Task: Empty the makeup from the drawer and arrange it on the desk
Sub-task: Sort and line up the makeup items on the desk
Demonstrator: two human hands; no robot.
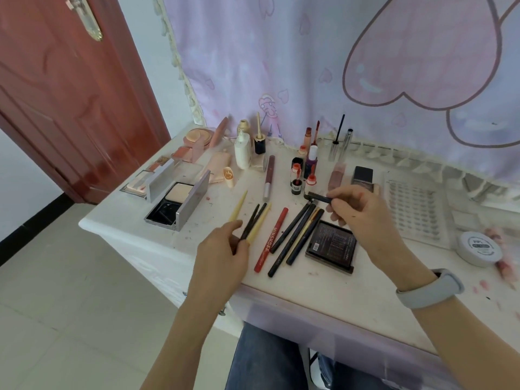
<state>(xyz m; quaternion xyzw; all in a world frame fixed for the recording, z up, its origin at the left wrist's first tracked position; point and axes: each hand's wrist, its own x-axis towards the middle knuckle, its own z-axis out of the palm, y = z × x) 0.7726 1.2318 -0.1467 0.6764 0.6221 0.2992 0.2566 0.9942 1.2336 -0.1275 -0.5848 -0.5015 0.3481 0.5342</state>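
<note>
Holding pencils [254, 222] and black stick [319, 197]

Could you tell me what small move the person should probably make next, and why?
Probably lay the short black stick pinched in the right hand beside the dark pencils already lined up below it; the left hand is busy gripping other pencils.

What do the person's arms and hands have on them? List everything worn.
Both forearms are bare, with no sleeves in view. The right wrist carries a pale grey wristband, smooth and rounded like a fitness band. The left hand and right hand show no gloves; rings cannot be made out.
</note>
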